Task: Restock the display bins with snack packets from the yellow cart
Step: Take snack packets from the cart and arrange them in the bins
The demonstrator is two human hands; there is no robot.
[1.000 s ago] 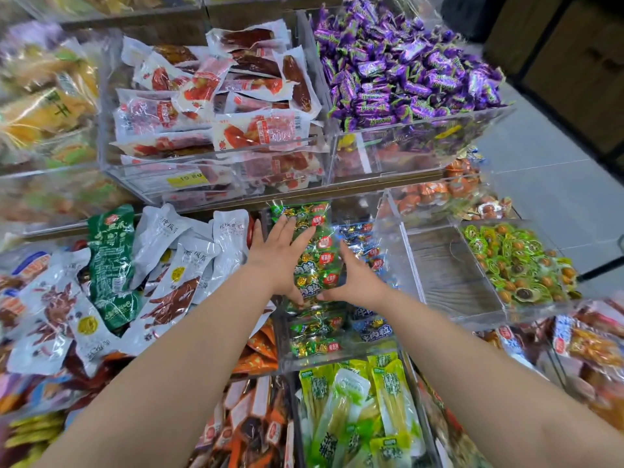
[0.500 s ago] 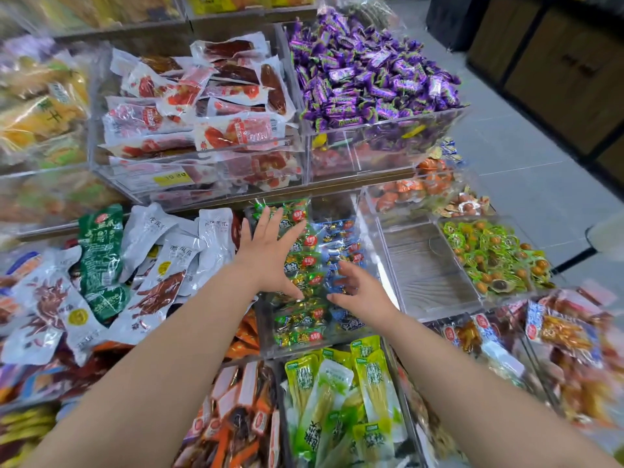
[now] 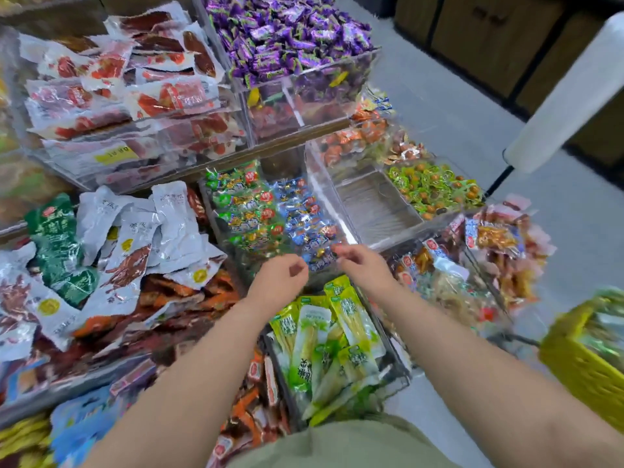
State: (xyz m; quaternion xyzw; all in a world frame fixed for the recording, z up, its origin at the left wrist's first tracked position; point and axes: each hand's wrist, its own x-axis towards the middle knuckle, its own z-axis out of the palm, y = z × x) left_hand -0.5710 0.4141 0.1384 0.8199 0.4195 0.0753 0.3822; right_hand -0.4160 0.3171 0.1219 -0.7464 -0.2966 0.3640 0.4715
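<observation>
- Two hands are hovering just above the near edge of the clear bin (image 3: 342, 224). The left hand (image 3: 280, 282) and the right hand (image 3: 363, 265) are both hanging loosely curled. Neither is showing anything in its grip, though blur is softening the fingertips.
- Packets for restocking are lying in the yellow cart (image 3: 574, 366), low at the person's right and well apart from both hands. Its cart packets (image 3: 607, 329) are reading only as greenish, blurred film.
- Judging by this, the step in hand is reaching to the cart for a load. Turning right and leading with the right hand is looking like the shortest path.
- Taking a modest bunch is seeming wise. Thin film packets like these are probably slippery and crinkly, and a heaped handful is likely to shed pieces onto the floor.
- Sorting is mattering here. The bin is holding green packets (image 3: 243, 211) on its left and blue packets (image 3: 304, 214) on its right, in rough rows, so matching colour to side is worth the care.
- The bin's walls are looking like hard, glossy acrylic with crisp edges. Lowering packets in, rather than tossing them, is likely to stop them sliding over the front lip.
- The neighbouring compartment (image 3: 371, 204) is showing a wood-grain floor, with small green-and-orange packets (image 3: 432, 187) just beside it.
- Long pale-green pouches (image 3: 324, 339) are lying flat and limp in the bin beneath the forearms.
</observation>
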